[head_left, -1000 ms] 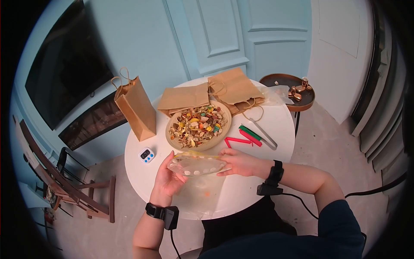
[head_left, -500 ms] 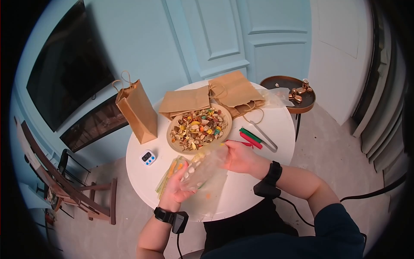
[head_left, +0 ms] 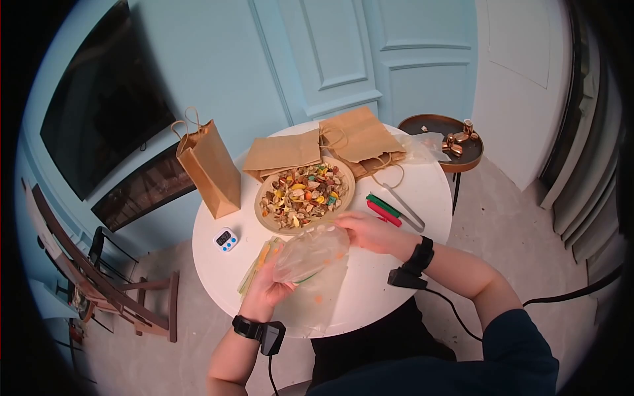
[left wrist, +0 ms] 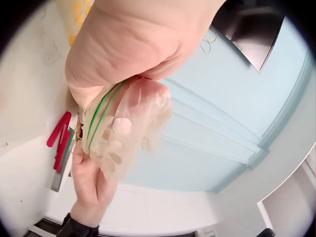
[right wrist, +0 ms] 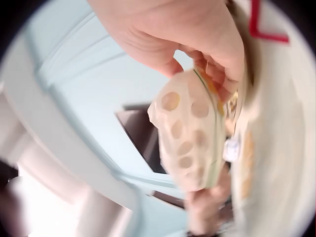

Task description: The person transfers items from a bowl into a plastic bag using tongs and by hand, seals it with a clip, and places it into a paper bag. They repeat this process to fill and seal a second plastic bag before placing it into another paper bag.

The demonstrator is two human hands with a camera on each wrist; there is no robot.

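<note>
A translucent zip bag [head_left: 312,254] with pale round spots and a green zip line is held between both hands, low over the near half of the table. My left hand [head_left: 269,284] grips its left end; in the left wrist view the thumb side covers part of the zip. At the other end my right hand [head_left: 364,231] pinches the bag, thumb and fingers at the zip edge in the right wrist view. Beneath lies a flat translucent bag [head_left: 317,313] with orange spots. Several stacked bags [head_left: 254,274] with green and orange edges lie beside the left hand.
A tan round tray [head_left: 262,221] heaped with mixed dried pieces is just beyond the hands. Brown paper bags [head_left: 284,153] lie behind it; another paper bag [head_left: 211,171] stands left. A white timer [head_left: 225,239] is nearby. Right are red and green clips [head_left: 383,205] and metal tweezers [head_left: 404,208].
The bag has turned from lying level across both hands to a slant, its right end higher. My left hand moved right and nearer, uncovering the stacked bags; the right moved slightly away.
</note>
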